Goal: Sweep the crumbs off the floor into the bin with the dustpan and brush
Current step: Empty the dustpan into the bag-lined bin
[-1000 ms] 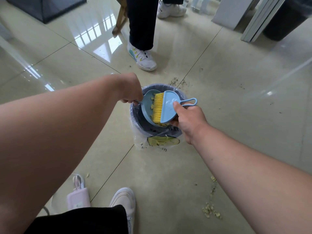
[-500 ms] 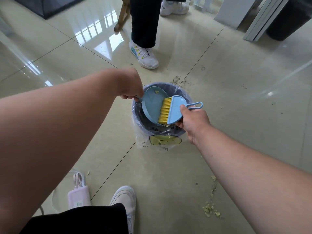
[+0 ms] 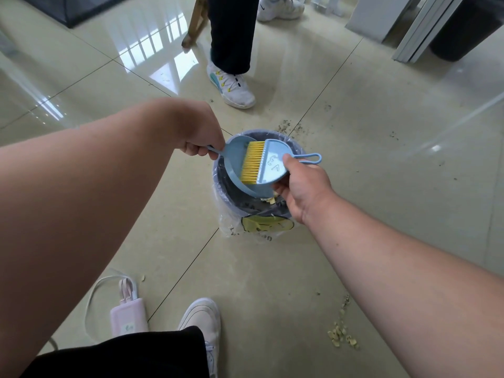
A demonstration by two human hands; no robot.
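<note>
Left hand point(image 3: 200, 137) fist-gripping dustpan point(image 3: 237, 162) handle, tilted over bin point(image 3: 231, 197); right hand point(image 3: 302, 186) fingers pinching brush point(image 3: 268, 163), bristles on pan.

Indoor room with a glossy cream tiled floor point(image 3: 381, 165) mirroring window light, small lined bin point(image 3: 261, 214) standing mid-floor, beyond it a second person's trainers point(image 3: 231, 85) and a wooden stool leg point(image 3: 195, 23), farther right white panels point(image 3: 420, 25), home or office unclear

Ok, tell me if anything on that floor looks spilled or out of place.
Yes. A pile of pale crumbs lies unswept on the floor at lower right, and finer dark debris is scattered just beyond the bin. A pink charger-like device with its cable lies by the shoe.
</note>
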